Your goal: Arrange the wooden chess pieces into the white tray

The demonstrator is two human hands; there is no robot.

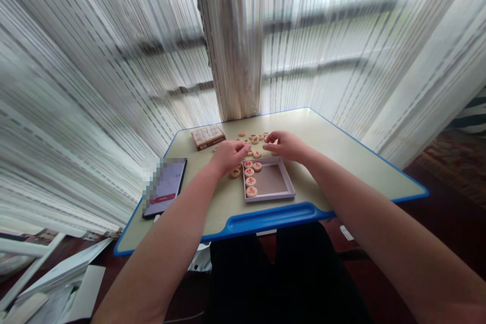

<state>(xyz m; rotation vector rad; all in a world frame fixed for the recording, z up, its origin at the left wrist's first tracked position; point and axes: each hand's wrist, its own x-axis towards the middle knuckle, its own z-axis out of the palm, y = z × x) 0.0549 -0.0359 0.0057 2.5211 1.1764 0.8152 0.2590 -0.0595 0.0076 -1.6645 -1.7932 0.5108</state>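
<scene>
An open shallow white box (291,186) holds several round wooden Chinese chess pieces (250,181) with red characters, in a column along its left wall; one more piece (257,166) begins a second column. My left hand (230,156) is over the loose pieces at the box's far left corner, fingers drawn together; what they hold, if anything, is hidden. Behind the box's far right corner is my right hand (284,145), its thumb and fingers curved but apart, close to several loose pieces. A red-marked piece (257,154) lies between the hands.
A patterned box (208,136) sits at the table's back left. A tablet (166,187) lies along the left edge. More loose pieces (255,139) are scattered behind the white box. The table (353,172) has a blue rim and a blue front tray (271,217). Curtains hang behind.
</scene>
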